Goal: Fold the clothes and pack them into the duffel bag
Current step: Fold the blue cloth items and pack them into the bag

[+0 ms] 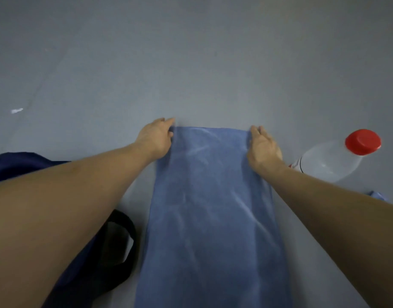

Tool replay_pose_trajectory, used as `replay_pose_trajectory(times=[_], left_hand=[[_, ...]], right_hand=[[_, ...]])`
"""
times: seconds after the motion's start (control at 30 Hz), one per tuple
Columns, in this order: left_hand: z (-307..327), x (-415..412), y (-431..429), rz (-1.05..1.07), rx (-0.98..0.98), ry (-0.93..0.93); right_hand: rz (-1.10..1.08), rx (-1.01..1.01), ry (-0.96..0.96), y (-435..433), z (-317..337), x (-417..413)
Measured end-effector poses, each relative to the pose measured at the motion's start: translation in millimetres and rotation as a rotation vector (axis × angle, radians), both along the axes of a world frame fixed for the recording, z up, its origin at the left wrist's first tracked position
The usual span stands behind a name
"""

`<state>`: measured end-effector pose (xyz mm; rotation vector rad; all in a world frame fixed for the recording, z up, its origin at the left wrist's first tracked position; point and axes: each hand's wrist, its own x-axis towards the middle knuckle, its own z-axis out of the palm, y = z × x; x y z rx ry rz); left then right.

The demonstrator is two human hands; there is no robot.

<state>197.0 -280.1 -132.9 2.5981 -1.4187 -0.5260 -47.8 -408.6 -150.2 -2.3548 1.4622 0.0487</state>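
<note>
Head view: left grip (pixel 156 137), right grip (pixel 263 147) pinch blue cloth (pixel 213 207); bottle (pixel 331 161) right, bag (pixel 13 163) left.

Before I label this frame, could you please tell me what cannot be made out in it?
Head view only.
Duffel bag: mostly hidden behind the left forearm; opening unseen.
Blue cloth: near end cut off by the bottom edge.
Bottle: label mostly hidden behind the right wrist.
Left hand, right hand: whether each grip pinches or presses the corners, too small.

blue cloth (pixel 213 207) flat; navy bag (pixel 84 263) left
</note>
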Motion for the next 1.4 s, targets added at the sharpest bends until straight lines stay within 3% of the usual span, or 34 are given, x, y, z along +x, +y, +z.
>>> replay_pose_trajectory(times=[0.1,0.3,0.6,0.73,0.87,0.97,1.17,1.4], left_hand=[[-8.0,4.6,-11.7,0.064,-0.051,0.032],[-15.2,-6.1,-4.4,0.156,-0.094,0.010],[71.2,5.1,38.0,0.224,-0.299,0.014],[117.0,-1.4,70.1,0.233,-0.439,0.032],[147.8,-43.4,137.9,0.181,-0.493,0.162],[159.4,-95.6,214.9,0.069,-0.406,0.234],[137.1,-163.6,334.8,-0.084,-0.184,0.374],[84.2,-206.7,387.8,-0.418,0.099,0.354]], right_hand=[[-0.044,-0.079,-0.025,-11.9,-4.8,4.3],[-0.082,-0.041,0.012,-7.9,-0.6,5.7],[-0.099,-0.137,-0.203,-5.4,70.5,15.5],[0.027,-0.194,-0.293,12.9,121.2,7.6],[0.381,-0.181,-0.340,69.8,159.5,-43.8],[0.641,-0.191,-0.301,119.9,163.4,-117.4],[0.858,-0.069,-0.237,192.6,145.5,-246.9],[1.094,-0.046,-0.089,230.0,87.7,-281.3]])
